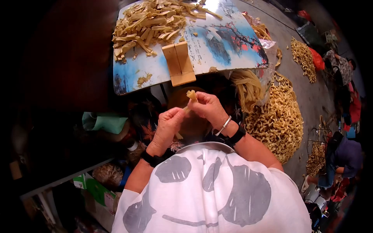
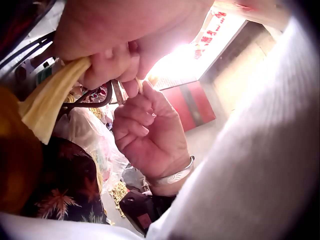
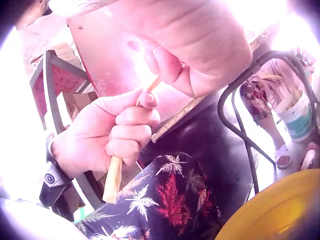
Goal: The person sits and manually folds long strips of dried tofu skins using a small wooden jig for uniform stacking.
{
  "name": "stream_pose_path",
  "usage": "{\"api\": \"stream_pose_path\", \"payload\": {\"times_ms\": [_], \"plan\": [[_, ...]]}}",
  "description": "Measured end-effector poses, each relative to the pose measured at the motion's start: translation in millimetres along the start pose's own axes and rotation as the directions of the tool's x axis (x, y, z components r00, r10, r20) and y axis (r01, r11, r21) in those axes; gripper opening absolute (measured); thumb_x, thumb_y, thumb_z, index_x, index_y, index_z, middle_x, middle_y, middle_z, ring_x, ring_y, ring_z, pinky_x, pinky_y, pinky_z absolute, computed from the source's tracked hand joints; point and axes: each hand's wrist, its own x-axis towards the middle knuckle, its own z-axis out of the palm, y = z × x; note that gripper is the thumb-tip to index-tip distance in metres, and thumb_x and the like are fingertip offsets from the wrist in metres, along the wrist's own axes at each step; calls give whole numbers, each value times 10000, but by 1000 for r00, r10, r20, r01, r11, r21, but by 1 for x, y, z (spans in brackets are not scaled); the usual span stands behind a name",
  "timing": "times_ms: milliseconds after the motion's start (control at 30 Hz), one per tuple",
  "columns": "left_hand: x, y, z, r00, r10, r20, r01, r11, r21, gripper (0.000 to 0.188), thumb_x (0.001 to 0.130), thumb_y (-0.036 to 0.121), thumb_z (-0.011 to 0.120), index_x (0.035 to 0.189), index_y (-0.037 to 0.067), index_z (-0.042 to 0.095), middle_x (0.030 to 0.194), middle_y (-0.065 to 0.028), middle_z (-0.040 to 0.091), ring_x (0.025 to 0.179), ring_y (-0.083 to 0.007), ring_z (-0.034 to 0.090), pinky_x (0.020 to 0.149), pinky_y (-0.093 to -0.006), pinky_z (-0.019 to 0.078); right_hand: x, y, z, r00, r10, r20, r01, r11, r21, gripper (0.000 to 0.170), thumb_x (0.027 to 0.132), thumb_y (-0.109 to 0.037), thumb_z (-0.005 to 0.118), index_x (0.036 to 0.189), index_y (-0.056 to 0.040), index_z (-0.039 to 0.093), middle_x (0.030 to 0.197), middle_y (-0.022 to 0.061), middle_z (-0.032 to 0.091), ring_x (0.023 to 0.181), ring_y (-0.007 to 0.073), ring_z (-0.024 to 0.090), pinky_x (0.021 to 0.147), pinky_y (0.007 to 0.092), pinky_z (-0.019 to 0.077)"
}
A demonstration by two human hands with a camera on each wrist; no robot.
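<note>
Over the lap, both hands hold one pale yellow, pliable strip [image 1: 191, 94]. The left hand [image 1: 167, 124] pinches it between thumb and forefinger, other fingers curled in. In the right wrist view, the strip's tail [image 3: 113, 185] hangs below the left fist. My right hand [image 1: 211, 110], with a silver bangle at its wrist, grips the strip close beside the left fingertips. A folded or bunched end stands up above the right fingers. The strip's middle is hidden by the fingers. A small wooden stand [image 1: 178, 64] with a slit sits at the table edge ahead of the hands.
The painted table [image 1: 241, 42] bears a heap of yellow strips [image 1: 151, 27]. Long strips [image 1: 248, 87] hang by its right corner. A big pile of knotted yellow pieces [image 1: 278, 120] lies to the right. A yellow rounded container [image 3: 280, 210] stands near the lap. Other people sit far right.
</note>
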Motion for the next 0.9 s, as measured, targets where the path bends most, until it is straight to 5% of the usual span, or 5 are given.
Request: {"api": "stream_pose_path", "payload": {"times_ms": [167, 433, 567, 767, 900], "plan": [[19, 28, -3, 977, 210, -24, -190, 921, 339, 164, 978, 178, 606, 980, 26, 670, 659, 75, 495, 561, -14, 408, 505, -179, 317, 14, -22, -3, 996, -87, -25, 86, 995, -55, 198, 944, -234, 643, 958, -38, 664, 706, -36, 619, 596, 27, 547, 549, 191, 450], [101, 84, -19, 584, 791, 184, -508, 179, 843, 100, 889, 85, 650, 915, -10, 638, 737, -169, 621, 641, -330, 605, 612, -359, 482, 82, -51, -11, 819, -550, -163, 400, 752, -524, 142, 953, -149, 595, 933, -9, 598, 723, 122, 640, 620, 242, 625, 579, 343, 487], [126, 93, -21, 581, 802, 141, -494, 210, 843, 94, 896, 91, 635, 912, -1, 637, 752, -171, 630, 679, -354, 615, 621, -377, 482, 112, -52, -15, 652, -747, -131, 454, 523, -721, 95, 910, -115, 591, 971, -43, 573, 832, 158, 640, 784, 375, 632, 637, 452, 495], [145, 75, -41, 666, 745, 45, -419, 324, 848, 98, 922, 95, 607, 919, 6, 649, 698, -122, 622, 605, -237, 590, 584, -322, 455, 125, -45, -22, 760, -649, -41, 271, 374, -887, 116, 909, -164, 572, 981, -79, 602, 847, 122, 669, 817, 382, 641, 674, 455, 521], [130, 77, -48, 912, 400, -93, -342, 866, 364, 131, 955, 106, 584, 1020, 12, 646, 773, -40, 628, 633, -132, 554, 593, -260, 447, 112, -45, -42, 853, -521, 28, 377, 578, -723, 159, 931, -179, 571, 983, -39, 626, 830, 138, 686, 772, 327, 666, 669, 395, 517]]}}
